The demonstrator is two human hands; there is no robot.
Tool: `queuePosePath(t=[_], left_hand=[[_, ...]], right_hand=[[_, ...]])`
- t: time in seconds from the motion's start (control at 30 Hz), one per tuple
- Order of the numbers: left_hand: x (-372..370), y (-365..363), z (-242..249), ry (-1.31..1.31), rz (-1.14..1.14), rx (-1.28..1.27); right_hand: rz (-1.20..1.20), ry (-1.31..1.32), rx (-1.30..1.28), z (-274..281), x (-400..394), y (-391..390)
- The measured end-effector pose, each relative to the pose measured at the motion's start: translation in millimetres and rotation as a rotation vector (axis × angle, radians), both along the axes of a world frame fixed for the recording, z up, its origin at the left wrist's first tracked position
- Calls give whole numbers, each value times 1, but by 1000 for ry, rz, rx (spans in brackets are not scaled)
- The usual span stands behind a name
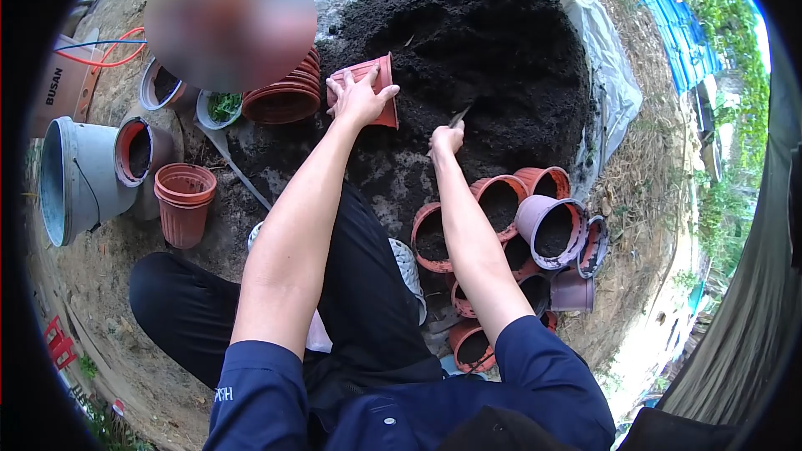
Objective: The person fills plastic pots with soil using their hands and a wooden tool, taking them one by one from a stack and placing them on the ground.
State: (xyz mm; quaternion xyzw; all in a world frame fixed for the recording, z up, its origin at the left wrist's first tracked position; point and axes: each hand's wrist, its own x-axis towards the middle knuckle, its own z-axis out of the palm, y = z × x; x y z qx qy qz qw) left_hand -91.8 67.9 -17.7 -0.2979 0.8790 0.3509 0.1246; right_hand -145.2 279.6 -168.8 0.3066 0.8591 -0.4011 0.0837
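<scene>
Left hand point(359, 96) is clamped over the rim of a terracotta plastic pot point(383, 92), tipped on its side against the foot of the soil heap point(476, 42). Right hand point(445, 140) is closed around a small trowel point(458, 117), its blade sunk into the dark soil just right of the pot. The heap sits on a pale plastic sheet point(614, 75) spread over bare ground. By the right forearm, a cluster of filled pots point(501, 205), some terracotta, some mauve. Out left, a stack of empty pots point(184, 200), a grey bucket point(71, 179), and a second nested stack point(288, 96) lying sideways.
</scene>
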Motion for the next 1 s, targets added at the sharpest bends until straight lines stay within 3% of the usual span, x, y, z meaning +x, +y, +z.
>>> queuePosePath(t=[0.2,0.33,0.4,0.53,0.6,0.7,0.73,0.87,0.9,0.97,1.0], left_hand=[[-2,3,0,-15,3,0],[1,1,-5,-16,-23,-3],[2,0,-3,-24,-22,5],[4,4,6,-13,-21,30],[3,5,8,-24,-29,-2],[1,6,8,-32,-37,-4],[1,5,6,-42,-42,-11],[5,3,9,-30,-63,-5],[7,0,6,-22,-75,-12],[10,-1,5,-8,-79,-16],[12,0,8,-5,-116,-57]], right_hand=[[690,214,-88,69,54,-39],[882,182,-18,86,65,-13],[582,213,-105,81,65,-1],[-648,-28,-322,58,52,19],[-480,-119,-133,6,70,20],[-215,-131,43,45,106,-35],[-85,-118,12,64,113,-52],[131,134,-436,19,108,-96],[134,138,-435,28,109,-94],[329,244,-202,62,117,-80],[451,250,-184,53,115,-63]])
